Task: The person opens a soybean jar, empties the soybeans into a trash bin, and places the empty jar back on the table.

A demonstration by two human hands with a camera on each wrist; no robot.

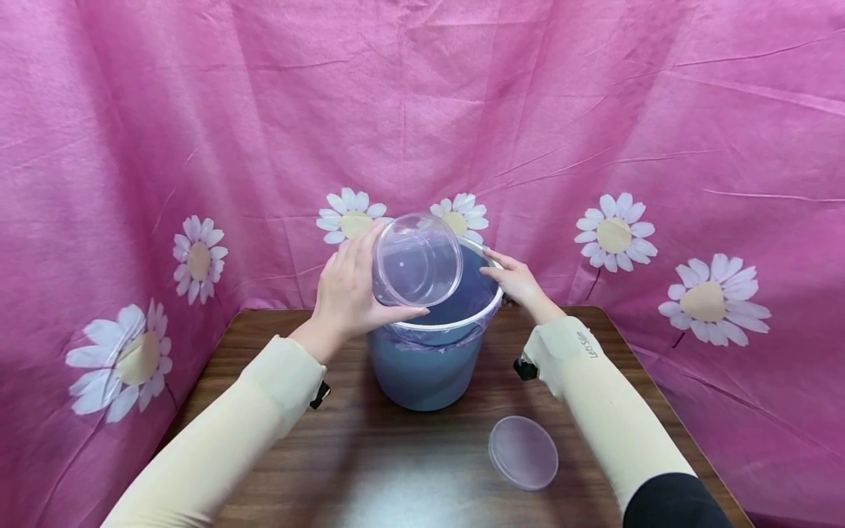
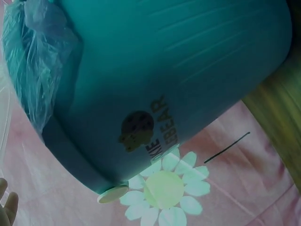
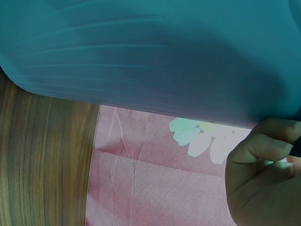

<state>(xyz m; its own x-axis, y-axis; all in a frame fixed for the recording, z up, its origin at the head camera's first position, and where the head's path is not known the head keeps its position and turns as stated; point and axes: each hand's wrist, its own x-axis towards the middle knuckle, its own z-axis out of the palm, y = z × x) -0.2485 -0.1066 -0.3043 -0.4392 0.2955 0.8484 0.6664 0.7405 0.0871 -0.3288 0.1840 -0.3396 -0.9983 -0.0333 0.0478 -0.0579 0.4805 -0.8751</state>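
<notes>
In the head view my left hand (image 1: 348, 287) grips a clear round plastic tub (image 1: 419, 260), thumb below and fingers along its side. Its open mouth is tilted over a blue-grey trash bin (image 1: 425, 378), and nothing shows inside it. My right hand (image 1: 518, 282) holds the bin's white rim (image 1: 496, 297) at the right; in the right wrist view its fingers (image 3: 270, 147) curl at the bin's upper side. A thin purple bin liner (image 1: 432, 339) hangs over the outside below the rim. Only fingertips (image 2: 10, 207) of the left hand show in the left wrist view.
A clear round lid (image 1: 524, 452) lies on the dark wooden table (image 1: 317, 462), in front of the bin and to its right. Pink cloth (image 1: 528, 95) with white daisies hangs behind and on both sides of the table.
</notes>
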